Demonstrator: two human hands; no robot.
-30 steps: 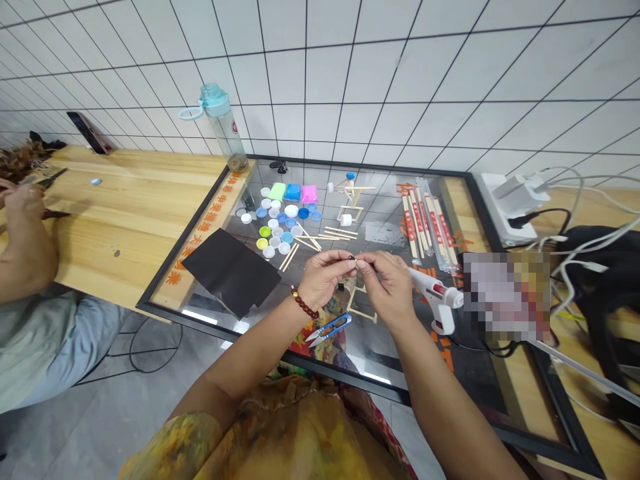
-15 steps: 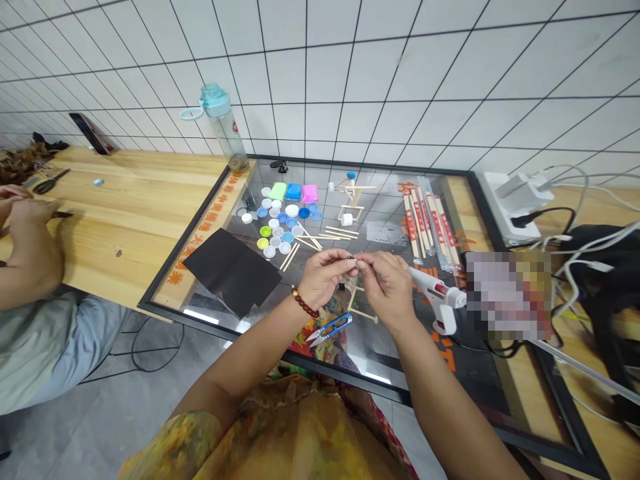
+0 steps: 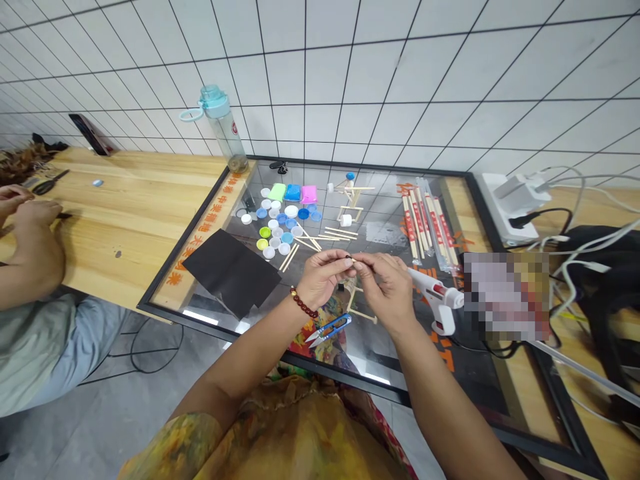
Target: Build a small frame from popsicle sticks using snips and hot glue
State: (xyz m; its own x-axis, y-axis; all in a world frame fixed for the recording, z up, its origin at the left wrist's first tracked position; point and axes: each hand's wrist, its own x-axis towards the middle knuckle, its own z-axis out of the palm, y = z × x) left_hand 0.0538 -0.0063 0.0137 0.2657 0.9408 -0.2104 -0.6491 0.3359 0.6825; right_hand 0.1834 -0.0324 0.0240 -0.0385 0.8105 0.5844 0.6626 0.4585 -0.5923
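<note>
My left hand [image 3: 324, 279] and my right hand [image 3: 386, 285] meet fingertip to fingertip above the glass tabletop, both closed in a pinch. Between them shows a small dark piece [image 3: 349, 257] with a pale bit beside it; most of it is hidden by the fingers. Just below lies a stick frame [image 3: 363, 308], partly covered by my right hand. Blue-handled thread snips [image 3: 330, 330] rest nearer to me. A white glue gun [image 3: 440, 300] lies to the right of my right hand. Black sheets [image 3: 233, 273] lie left of my left hand.
Several bottle caps [image 3: 291, 211] and loose sticks [image 3: 341, 233] lie beyond my hands, near coloured clay packs [image 3: 293, 193]. A stick model [image 3: 353, 197] stands behind. Wrapped chopsticks [image 3: 430, 223] and a power strip [image 3: 510, 210] are right. A bottle [image 3: 225, 127] stands at the back; another person's hands [image 3: 30, 203] are left.
Almost nothing differs. My hands stay pinched together at the same spot, with only a slight shift of the fingers and of the view.
</note>
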